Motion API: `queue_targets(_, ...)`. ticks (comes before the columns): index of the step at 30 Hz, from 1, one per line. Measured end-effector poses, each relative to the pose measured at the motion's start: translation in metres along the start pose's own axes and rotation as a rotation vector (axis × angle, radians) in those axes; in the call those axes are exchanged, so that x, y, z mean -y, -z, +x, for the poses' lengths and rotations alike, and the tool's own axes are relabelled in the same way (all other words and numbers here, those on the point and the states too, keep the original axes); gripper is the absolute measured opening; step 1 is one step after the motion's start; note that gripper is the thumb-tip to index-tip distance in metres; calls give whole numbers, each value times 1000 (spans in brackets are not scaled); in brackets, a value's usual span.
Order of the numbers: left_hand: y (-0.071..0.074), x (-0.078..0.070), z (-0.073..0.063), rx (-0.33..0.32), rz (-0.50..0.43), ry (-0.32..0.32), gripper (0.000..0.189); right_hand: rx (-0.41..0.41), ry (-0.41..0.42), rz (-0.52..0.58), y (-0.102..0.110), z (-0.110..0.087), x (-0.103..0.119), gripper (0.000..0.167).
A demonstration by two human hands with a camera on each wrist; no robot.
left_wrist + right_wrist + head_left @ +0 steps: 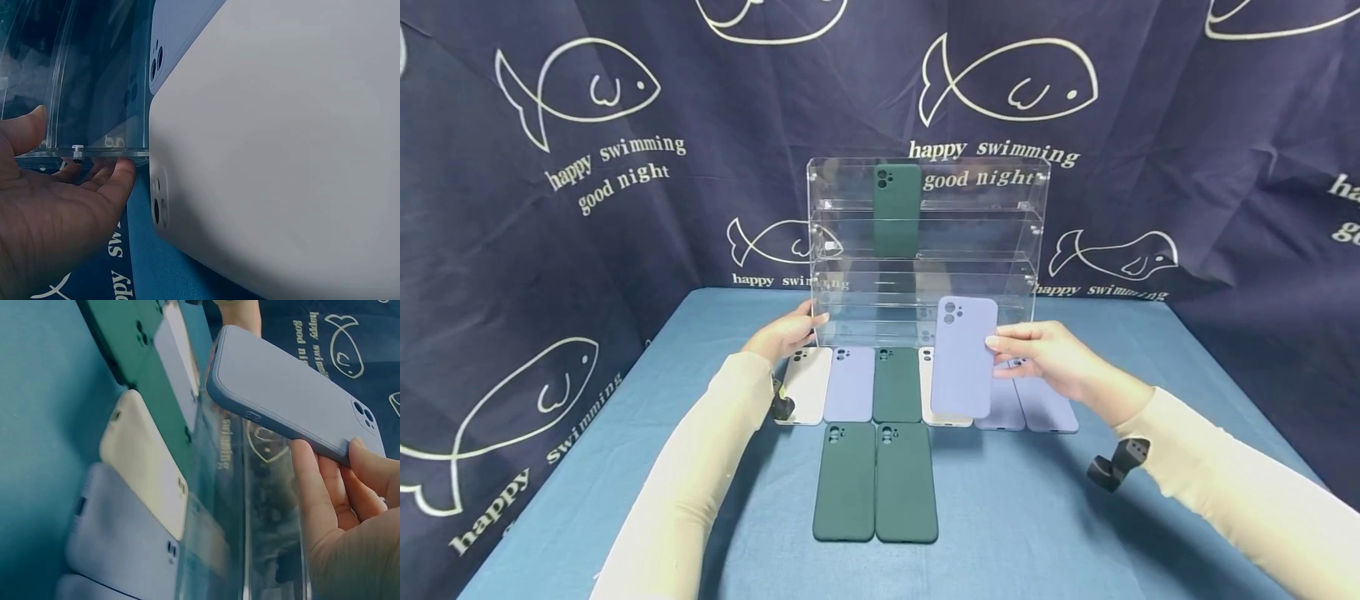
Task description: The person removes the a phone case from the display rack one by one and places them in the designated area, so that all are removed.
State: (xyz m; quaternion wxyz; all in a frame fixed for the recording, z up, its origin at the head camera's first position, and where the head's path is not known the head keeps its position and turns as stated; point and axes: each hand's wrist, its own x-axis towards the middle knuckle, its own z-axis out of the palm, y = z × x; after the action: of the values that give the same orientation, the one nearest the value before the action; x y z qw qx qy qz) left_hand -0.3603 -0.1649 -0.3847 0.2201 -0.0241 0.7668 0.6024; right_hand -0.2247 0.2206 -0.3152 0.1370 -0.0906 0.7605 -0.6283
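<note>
In the head view, my right hand (1045, 354) holds a lavender phone case (962, 367) by its right edge, raised above the row of cases. The right wrist view shows my thumb on the back of that case (294, 394) and fingers on its other side. My left hand (786, 333) grips the lower left side of a clear acrylic tiered display rack (811, 217). Thumb and fingers lie on opposite faces of its side panel (100, 152). A green phone case (897, 208) stands on the rack's top tier.
Along the rack's front lies a row with a white case (808, 387), a lavender case (848, 383), a green case (897, 387), another white case partly hidden, and two lavender cases (1048, 404). Two green cases (844, 483) lie nearer on the blue tablecloth (1030, 517). A fish-print curtain (1150, 100) hangs behind.
</note>
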Motion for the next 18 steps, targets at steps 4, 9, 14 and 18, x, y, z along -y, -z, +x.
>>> queue_targets(4,0,0,1,2,7,0,72,36,-28,28,-4,-7,-11,24)
queue_targets(9,1,0,-1,12,24,-12,73,95,-88,92,-9,-13,-24,10)
queue_targets(14,0,0,-2,12,30,-3,75,136,-129,118,-13,-19,-35,9)
queue_targets(18,-1,-2,-4,15,25,3,74,148,-166,119,-14,-24,-44,14)
